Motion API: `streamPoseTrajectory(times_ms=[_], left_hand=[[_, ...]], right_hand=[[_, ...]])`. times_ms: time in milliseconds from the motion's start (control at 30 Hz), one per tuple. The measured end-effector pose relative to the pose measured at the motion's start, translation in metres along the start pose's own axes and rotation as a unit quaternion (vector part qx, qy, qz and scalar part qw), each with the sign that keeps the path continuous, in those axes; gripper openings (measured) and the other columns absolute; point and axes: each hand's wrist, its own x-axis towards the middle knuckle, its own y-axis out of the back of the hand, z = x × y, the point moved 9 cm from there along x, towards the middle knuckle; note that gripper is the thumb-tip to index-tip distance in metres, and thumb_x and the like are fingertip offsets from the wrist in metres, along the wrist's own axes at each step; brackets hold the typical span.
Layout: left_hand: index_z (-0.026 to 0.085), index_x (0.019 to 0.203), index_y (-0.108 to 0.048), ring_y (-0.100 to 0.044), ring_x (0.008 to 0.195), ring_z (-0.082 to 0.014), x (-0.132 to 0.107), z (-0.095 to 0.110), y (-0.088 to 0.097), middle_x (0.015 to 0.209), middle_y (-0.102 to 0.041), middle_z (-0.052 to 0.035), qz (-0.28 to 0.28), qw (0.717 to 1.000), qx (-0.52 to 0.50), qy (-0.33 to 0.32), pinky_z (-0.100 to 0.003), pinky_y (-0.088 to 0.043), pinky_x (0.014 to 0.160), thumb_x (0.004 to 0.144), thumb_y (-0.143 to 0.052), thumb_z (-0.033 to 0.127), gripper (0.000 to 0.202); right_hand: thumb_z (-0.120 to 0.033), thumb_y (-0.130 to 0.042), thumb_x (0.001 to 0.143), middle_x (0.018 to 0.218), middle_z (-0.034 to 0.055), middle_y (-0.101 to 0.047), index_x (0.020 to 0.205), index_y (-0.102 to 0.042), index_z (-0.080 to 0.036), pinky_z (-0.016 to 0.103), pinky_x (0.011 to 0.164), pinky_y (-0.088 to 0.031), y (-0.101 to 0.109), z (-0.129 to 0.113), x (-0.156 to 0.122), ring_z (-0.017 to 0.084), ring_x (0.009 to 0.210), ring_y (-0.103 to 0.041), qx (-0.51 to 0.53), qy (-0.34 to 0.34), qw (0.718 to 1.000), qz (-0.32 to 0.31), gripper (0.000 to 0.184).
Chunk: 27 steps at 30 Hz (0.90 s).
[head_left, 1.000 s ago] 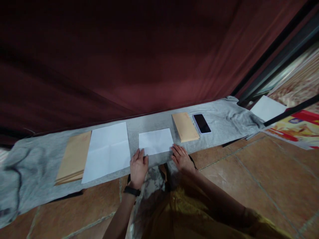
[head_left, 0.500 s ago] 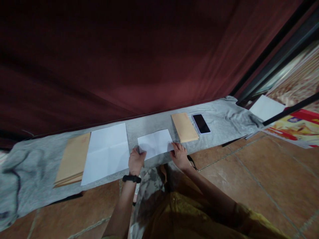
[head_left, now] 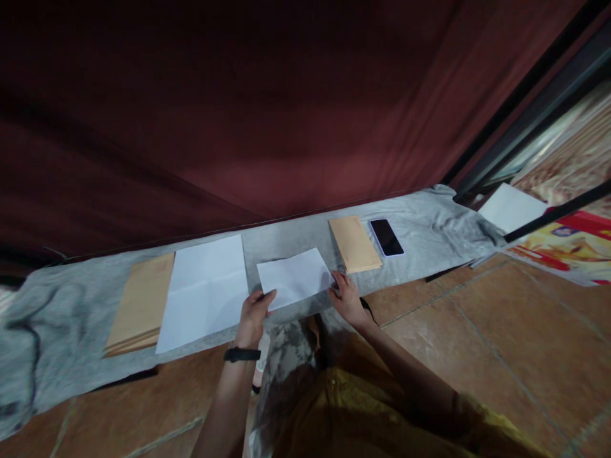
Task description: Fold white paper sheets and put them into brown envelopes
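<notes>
A folded white sheet of paper (head_left: 294, 277) is between my hands, low over the grey cloth. My left hand (head_left: 254, 312), with a black band at the wrist, pinches its left edge, thumb on top. At the right edge, my right hand (head_left: 344, 296) has its fingers closed on the paper's lower corner. Just left of my left hand lies a larger stack of white paper (head_left: 205, 289) with a faint crease across it. Near my right hand, a brown envelope (head_left: 356, 245) rests flat on the cloth.
A pile of brown envelopes (head_left: 138, 302) lies at the left, partly beside the white stack. A phone (head_left: 387, 237) with a dark screen sits right of the single envelope. The grey cloth (head_left: 424, 222) covers a narrow bench before a dark red curtain (head_left: 286, 127). A colourful box (head_left: 568, 245) stands far right.
My left hand has moved slightly left and turned, now gripping the folded paper's edge. The paper has shifted a little left and tilted. My right hand has barely moved.
</notes>
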Motion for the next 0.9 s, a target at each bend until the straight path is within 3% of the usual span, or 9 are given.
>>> streamPoseTrajectory(times_ms=[133, 267, 433, 533, 600, 700, 900], left_hand=[[0.020, 0.075, -0.057, -0.063, 0.062, -0.0150, -0.013, -0.007, 0.007, 0.069, -0.065, 0.0030, 0.015, 0.995, -0.094, 0.015, -0.027, -0.049, 0.054, 0.050, -0.082, 0.046, 0.044], [0.021, 0.075, -0.056, -0.066, 0.064, -0.0142, -0.024, -0.014, 0.004, 0.071, -0.068, 0.0031, 0.021, 0.989, -0.149, 0.010, -0.025, -0.050, 0.055, 0.054, -0.082, 0.041, 0.039], [0.021, 0.093, -0.063, -0.073, 0.080, -0.0183, -0.040, -0.023, -0.019, 0.091, -0.076, -0.0024, 0.003, 0.982, -0.186, 0.006, -0.029, -0.057, 0.067, 0.060, -0.080, 0.037, 0.041], [0.022, 0.102, -0.064, -0.074, 0.091, -0.0218, -0.051, -0.030, -0.032, 0.100, -0.077, -0.0053, -0.003, 0.983, -0.185, 0.007, -0.034, -0.060, 0.074, 0.064, -0.077, 0.035, 0.043], [0.021, 0.106, -0.064, -0.074, 0.097, -0.0239, -0.057, -0.033, -0.037, 0.105, -0.077, -0.0070, -0.011, 0.983, -0.183, 0.006, -0.037, -0.060, 0.079, 0.066, -0.076, 0.034, 0.043], [0.020, 0.108, -0.065, -0.073, 0.102, -0.0250, -0.065, -0.037, -0.042, 0.111, -0.076, -0.0078, -0.022, 0.980, -0.197, 0.016, -0.039, -0.060, 0.084, 0.066, -0.077, 0.030, 0.044], [0.021, 0.103, -0.066, -0.073, 0.101, -0.0218, -0.066, -0.037, -0.037, 0.104, -0.077, -0.0051, -0.030, 0.952, -0.299, 0.049, -0.033, -0.060, 0.082, 0.065, -0.081, 0.020, 0.041]], right_hand=[[-0.033, -0.049, 0.093, 0.123, 0.0149, -0.061, 0.136, -0.052, -0.019, 0.045, 0.094, -0.052, -0.002, 0.005, -0.013, 0.028, 0.112, -0.059, 0.182, -0.046, 0.982, 0.024, 0.046], [-0.041, -0.047, 0.095, 0.100, 0.0095, -0.068, 0.117, -0.060, -0.024, 0.037, 0.076, -0.058, -0.033, -0.004, -0.023, 0.024, 0.089, -0.066, 0.314, -0.111, 0.942, -0.043, 0.031], [-0.046, -0.048, 0.096, 0.101, 0.0078, -0.071, 0.108, -0.060, -0.023, 0.033, 0.073, -0.058, -0.064, -0.029, -0.022, 0.020, 0.083, -0.069, 0.463, -0.201, 0.853, -0.133, 0.029], [-0.044, -0.055, 0.092, 0.097, 0.0064, -0.072, 0.103, -0.061, -0.021, 0.032, 0.075, -0.058, -0.068, -0.039, -0.016, 0.019, 0.082, -0.070, 0.547, -0.238, 0.791, -0.136, 0.026], [-0.040, -0.062, 0.087, 0.090, 0.0046, -0.073, 0.099, -0.060, -0.022, 0.033, 0.072, -0.058, -0.068, -0.037, -0.012, 0.019, 0.077, -0.070, 0.574, -0.264, 0.767, -0.110, 0.022], [-0.038, -0.067, 0.080, 0.082, 0.0033, -0.072, 0.091, -0.058, -0.023, 0.035, 0.067, -0.058, -0.068, -0.031, -0.006, 0.020, 0.071, -0.069, 0.576, -0.288, 0.761, -0.082, 0.021], [-0.035, -0.069, 0.070, 0.079, 0.0011, -0.070, 0.082, -0.063, -0.022, 0.029, 0.064, -0.054, -0.064, -0.029, 0.013, 0.017, 0.071, -0.066, 0.555, -0.266, 0.784, -0.076, 0.019]])
